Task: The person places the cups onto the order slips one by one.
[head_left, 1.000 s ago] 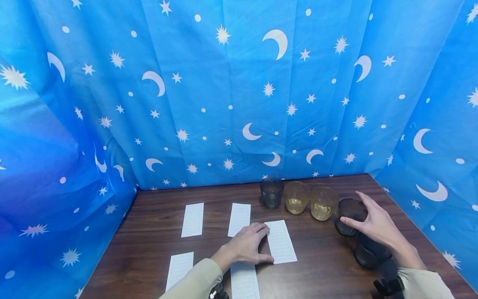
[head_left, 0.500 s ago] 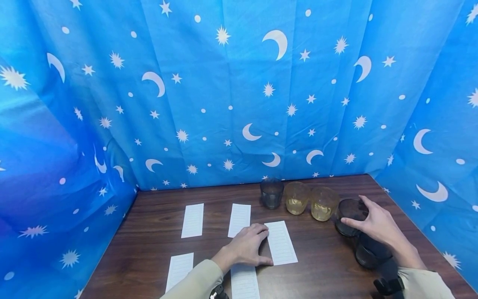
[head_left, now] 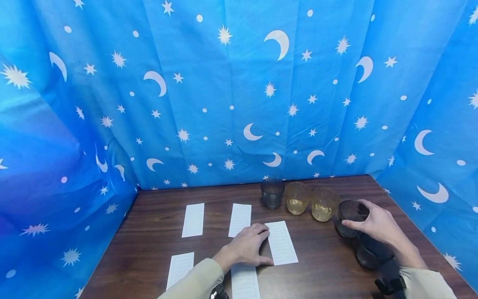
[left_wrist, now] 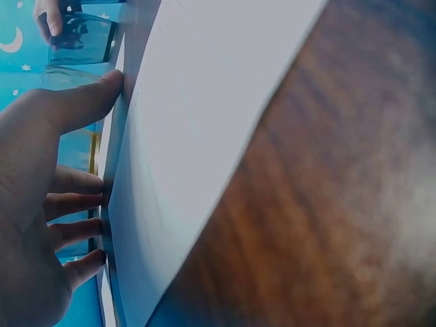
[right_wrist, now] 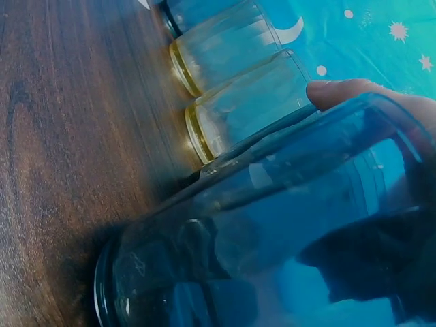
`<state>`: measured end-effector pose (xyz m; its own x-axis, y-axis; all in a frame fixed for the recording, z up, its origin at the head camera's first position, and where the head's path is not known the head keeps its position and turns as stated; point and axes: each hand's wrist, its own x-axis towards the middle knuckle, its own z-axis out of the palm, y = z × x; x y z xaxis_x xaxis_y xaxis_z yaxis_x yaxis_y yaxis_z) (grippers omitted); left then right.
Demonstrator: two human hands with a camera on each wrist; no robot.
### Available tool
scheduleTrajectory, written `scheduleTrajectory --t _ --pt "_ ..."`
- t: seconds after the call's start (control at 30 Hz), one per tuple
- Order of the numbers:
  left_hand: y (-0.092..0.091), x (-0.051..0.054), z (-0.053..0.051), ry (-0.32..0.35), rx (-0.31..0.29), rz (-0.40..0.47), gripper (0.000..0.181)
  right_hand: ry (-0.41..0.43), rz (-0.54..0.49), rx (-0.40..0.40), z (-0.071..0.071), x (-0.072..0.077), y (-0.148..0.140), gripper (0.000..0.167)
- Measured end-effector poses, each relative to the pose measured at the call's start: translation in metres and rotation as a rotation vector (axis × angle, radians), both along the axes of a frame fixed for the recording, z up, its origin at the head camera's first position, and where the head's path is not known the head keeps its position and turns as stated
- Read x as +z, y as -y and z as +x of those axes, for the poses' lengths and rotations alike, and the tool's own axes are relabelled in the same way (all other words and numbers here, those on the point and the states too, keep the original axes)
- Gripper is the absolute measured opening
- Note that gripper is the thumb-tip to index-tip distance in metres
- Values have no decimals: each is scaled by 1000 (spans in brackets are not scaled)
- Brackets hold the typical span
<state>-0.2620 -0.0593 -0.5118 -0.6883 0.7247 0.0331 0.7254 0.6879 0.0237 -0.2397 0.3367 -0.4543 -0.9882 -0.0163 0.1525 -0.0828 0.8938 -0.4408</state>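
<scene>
My right hand [head_left: 384, 228] grips a dark tinted glass [head_left: 346, 226] at the right side of the table, thumb on its near side and fingers at the far rim. Just in front, under the wrist, stands another dark glass [head_left: 367, 255]; it fills much of the right wrist view. My left hand [head_left: 244, 245] rests mid-table with thumb and fingers spread, its tips touching down by the left edge of a white lined paper slip [head_left: 282, 244]. One paper slip [head_left: 245, 284] lies partly beneath that hand, another slip [head_left: 240, 216] just beyond it.
Two yellowish glasses [head_left: 297, 203] and a dark glass [head_left: 272, 195] stand in a row left of the gripped one. Two more paper slips [head_left: 193, 220] lie on the left of the brown wooden table [head_left: 149, 232]. A blue star-and-moon curtain [head_left: 209, 91] encloses the table's back and sides.
My right fingers, stretched out past the dark glass before, have come down and curled onto its rim. The left hand and the paper slips look the same.
</scene>
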Motion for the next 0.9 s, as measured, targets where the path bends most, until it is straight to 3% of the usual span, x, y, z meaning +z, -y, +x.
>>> scheduleTrajectory --t 0.43,0.9 --pt "-2 0 0 12 19 -7 90 -81 -15 -5 3 13 7 95" --pt "-2 0 0 17 15 -3 90 -227 -51 -14 6 20 18 88"
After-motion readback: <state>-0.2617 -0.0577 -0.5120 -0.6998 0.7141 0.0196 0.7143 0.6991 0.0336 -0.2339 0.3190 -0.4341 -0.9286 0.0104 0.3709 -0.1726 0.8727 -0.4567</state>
